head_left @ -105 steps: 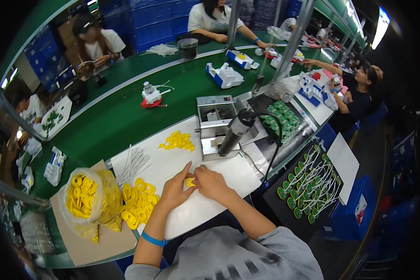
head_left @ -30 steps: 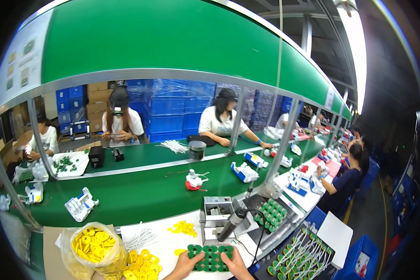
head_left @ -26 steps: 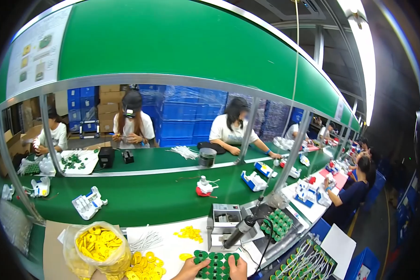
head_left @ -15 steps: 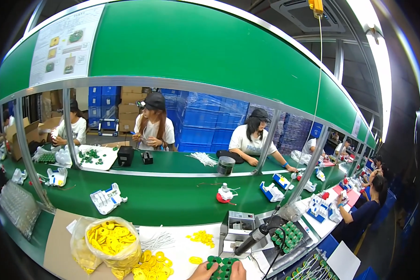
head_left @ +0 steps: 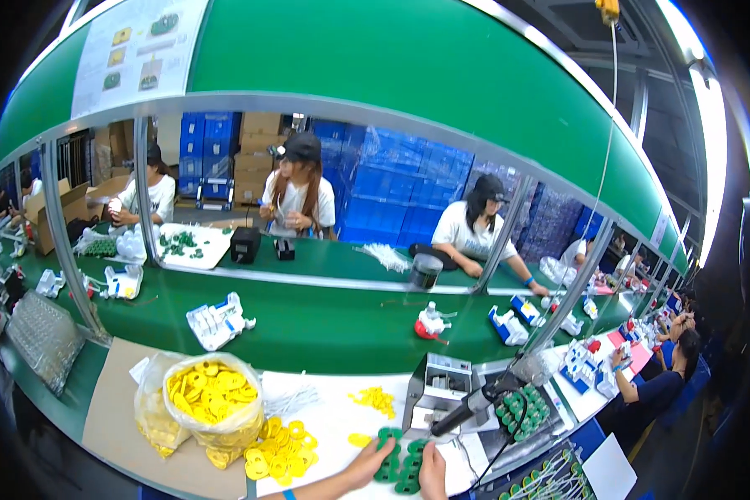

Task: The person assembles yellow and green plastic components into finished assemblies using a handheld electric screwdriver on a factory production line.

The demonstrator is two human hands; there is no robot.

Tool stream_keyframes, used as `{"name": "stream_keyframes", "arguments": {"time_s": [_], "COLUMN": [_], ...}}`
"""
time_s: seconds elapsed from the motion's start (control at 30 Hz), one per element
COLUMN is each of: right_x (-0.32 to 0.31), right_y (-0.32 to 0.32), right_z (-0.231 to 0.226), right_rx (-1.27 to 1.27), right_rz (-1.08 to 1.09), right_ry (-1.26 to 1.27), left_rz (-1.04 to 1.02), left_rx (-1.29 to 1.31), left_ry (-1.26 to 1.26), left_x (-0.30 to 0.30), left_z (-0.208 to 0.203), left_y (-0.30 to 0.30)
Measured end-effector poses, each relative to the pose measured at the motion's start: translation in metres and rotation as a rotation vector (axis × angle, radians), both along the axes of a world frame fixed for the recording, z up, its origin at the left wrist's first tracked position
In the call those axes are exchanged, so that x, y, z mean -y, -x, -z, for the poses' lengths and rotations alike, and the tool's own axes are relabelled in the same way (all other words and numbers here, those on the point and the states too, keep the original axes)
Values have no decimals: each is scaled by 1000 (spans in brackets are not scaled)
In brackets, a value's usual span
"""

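Note:
At the lower middle, my left hand [head_left: 372,463] grips the left edge of a panel of small round green circuit boards [head_left: 387,467]. My right hand [head_left: 432,472] is closed on the panel's right side. A pale gap shows between its two rows; whether they are fully apart I cannot tell. Just beyond my hands stands a grey metal box-like device [head_left: 446,385]. A black cylindrical tool [head_left: 467,412] with a cable slants beside it. More round green boards [head_left: 522,412] lie on a tray to the right. Small yellow pieces [head_left: 373,402] lie on the white sheet.
A plastic bag of yellow discs [head_left: 212,396] stands at left, loose yellow discs [head_left: 282,450] beside it. White wires [head_left: 296,398] lie nearby. A green conveyor [head_left: 333,333] carries white plastic housings [head_left: 217,321]. Metal posts [head_left: 65,233] rise along it. Several people work around the line.
The view has tilted down and turned slightly left. My hands and the green panel show more fully, and a gap between the panel's rows is now visible.

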State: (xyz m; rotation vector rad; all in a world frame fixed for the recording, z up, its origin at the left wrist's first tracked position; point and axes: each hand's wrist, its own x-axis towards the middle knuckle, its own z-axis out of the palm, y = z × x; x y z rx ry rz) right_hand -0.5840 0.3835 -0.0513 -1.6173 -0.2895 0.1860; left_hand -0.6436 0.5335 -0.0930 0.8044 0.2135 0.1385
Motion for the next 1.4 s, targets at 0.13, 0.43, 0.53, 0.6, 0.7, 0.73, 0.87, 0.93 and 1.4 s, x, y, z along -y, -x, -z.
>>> {"name": "stream_keyframes", "arguments": {"time_s": [0.13, 0.43, 0.53, 0.6, 0.7, 0.73, 0.87, 0.93, 1.4], "right_x": [-18, -49, -48, -49, -54, -55, -52, -39, 51], "right_y": [-43, -151, -166, -171, -176, -175, -180, -190, -182], "right_z": [30, 140, 145, 151, 160, 160, 163, 164, 80], "right_rx": [55, 137, 62, 40, 78, 73, 80, 100, 696], "right_rz": [85, 84, 139, 132, 145, 145, 158, 135, 205], "right_ry": [118, 90, 3, -2, 50, 50, 26, 47, 447], "left_rz": [91, 49, 109, 144, 96, 79, 74, 57, 387], "left_rx": [159, 241, 206, 170, 215, 219, 192, 184, 163], "left_ry": [-317, -394, -368, -366, -421, -471, -544, -460, -424], "left_x": [-23, -34, -37, -37, -34, -34, -32, -31, 15], "left_z": [20, 143, 141, 144, 154, 156, 155, 151, 102], "left_y": [-38, -151, -159, -160, -169, -170, -174, -177, -182]}}
